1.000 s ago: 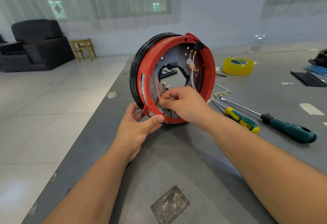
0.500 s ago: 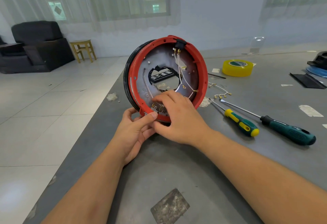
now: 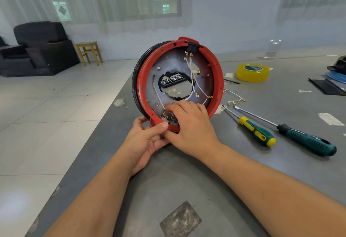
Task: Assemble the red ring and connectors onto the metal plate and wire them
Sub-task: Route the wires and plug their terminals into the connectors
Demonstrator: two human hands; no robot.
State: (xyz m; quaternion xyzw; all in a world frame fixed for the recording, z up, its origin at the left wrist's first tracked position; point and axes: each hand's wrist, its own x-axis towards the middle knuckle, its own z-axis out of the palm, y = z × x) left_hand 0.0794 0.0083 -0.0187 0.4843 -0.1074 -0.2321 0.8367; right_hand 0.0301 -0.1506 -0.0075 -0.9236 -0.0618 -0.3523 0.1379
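Two hands at the bottom of a red ring standing on edge on the desk.

Nearest to us, on the grey desk [image 3: 187, 180], our left hand [image 3: 148, 139] grasps the lower rim of the red ring [image 3: 218, 79], thumb on the front. Our right hand [image 3: 189, 122] lies just beside it, fingers curled at the brass connectors [image 3: 164, 114] at the bottom; we cannot tell if it pinches one. Inside the ring sits the metal plate [image 3: 203, 85], and white wires [image 3: 191, 68] run down from a black plug [image 3: 191, 46] at the top. To the right lie two screwdrivers [image 3: 256, 133], further away loose wires [image 3: 236, 100] and a yellow tape roll [image 3: 252, 73].
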